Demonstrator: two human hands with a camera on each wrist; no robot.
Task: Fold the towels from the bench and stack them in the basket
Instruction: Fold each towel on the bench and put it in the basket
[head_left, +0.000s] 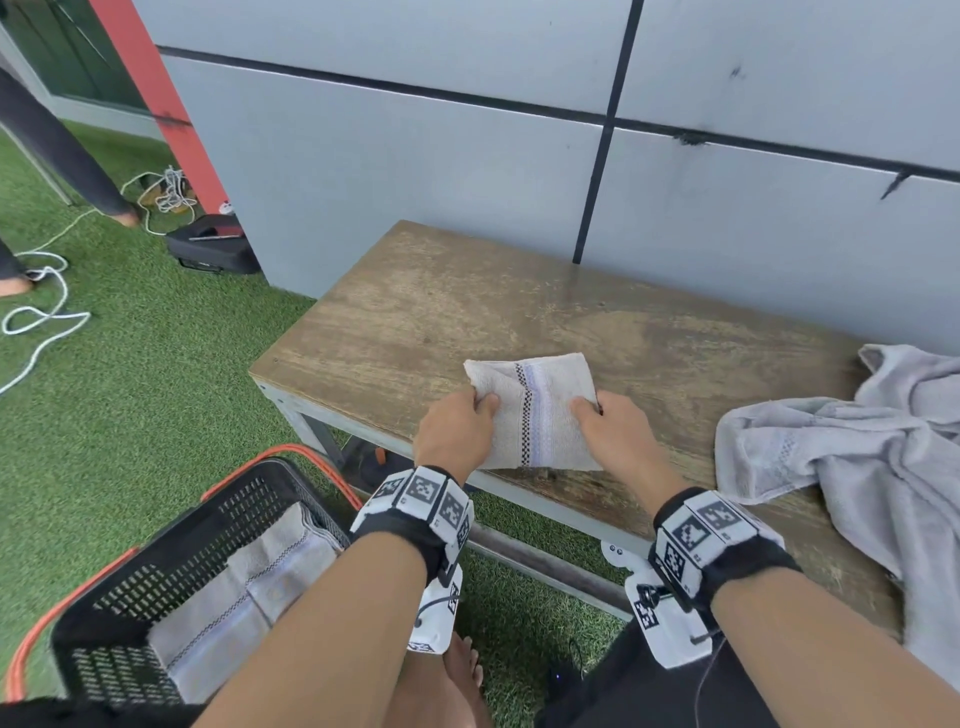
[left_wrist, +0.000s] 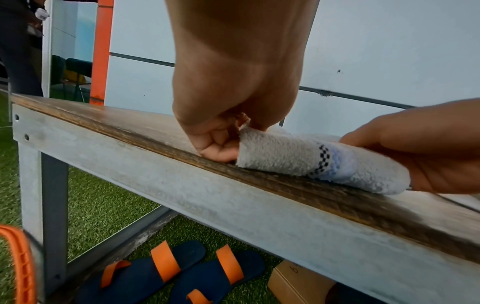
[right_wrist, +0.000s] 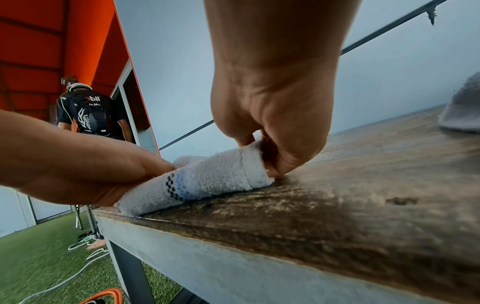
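Head view looks down from above; both wrist views, low and close, share the bench (head_left: 415, 312) edge.

Looks like we're in some covered outdoor-ish yard: green artificial turf (head_left: 156, 364), a worn wooden bench on a grey metal frame (head_left: 467, 306) against grey panelled wall (head_left: 415, 156), orange column (head_left: 156, 98), white cables (head_left: 41, 312) lying around.

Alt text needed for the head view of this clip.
Both hands, the left hand and right hand, grip the side edges of a folded white towel on a wooden bench. A crumpled grey towel lies to the right; a black basket holding folded towels sits lower left.
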